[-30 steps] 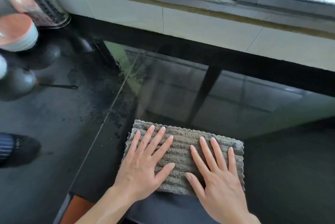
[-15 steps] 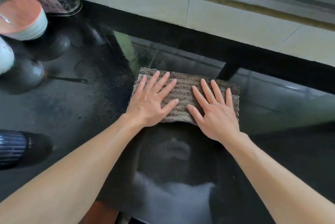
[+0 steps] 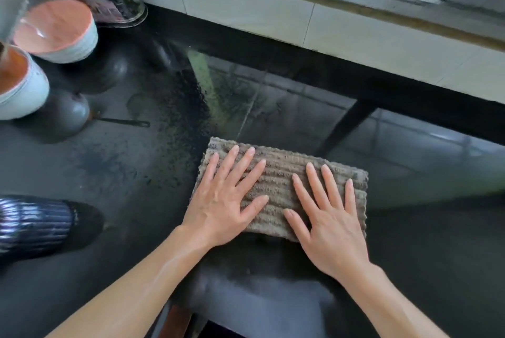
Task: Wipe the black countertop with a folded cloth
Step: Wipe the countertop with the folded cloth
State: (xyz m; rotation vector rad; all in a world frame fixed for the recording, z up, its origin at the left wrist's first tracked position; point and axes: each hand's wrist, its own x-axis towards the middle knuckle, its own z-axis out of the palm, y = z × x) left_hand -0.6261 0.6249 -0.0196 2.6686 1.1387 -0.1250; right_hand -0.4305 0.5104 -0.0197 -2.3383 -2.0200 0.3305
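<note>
Both hands lie flat and spread on a grey-brown, ribbed, folded cloth [image 3: 276, 181]. The left hand [image 3: 218, 201] covers its left half and the right hand [image 3: 328, 217] its right half, fingers straight and pointing away from the person, pressing down rather than grasping anything. The cloth rests on the glossy black tabletop [image 3: 109, 173] directly under the palms, its long axis running from one hand across to the other, the right end a little nearer the person, and its ribs run the same way. A band of dark speckled grime [image 3: 191, 108] lies beyond and to the left of the left hand, so that hand is the nearer one. I judge the next stroke wants the cloth pushed forward and leftward, broadside on. Well off to the left of the left hand stand white bowls with pink insides [image 3: 79, 47] and a dark blue ribbed vessel [image 3: 32, 222].
</note>
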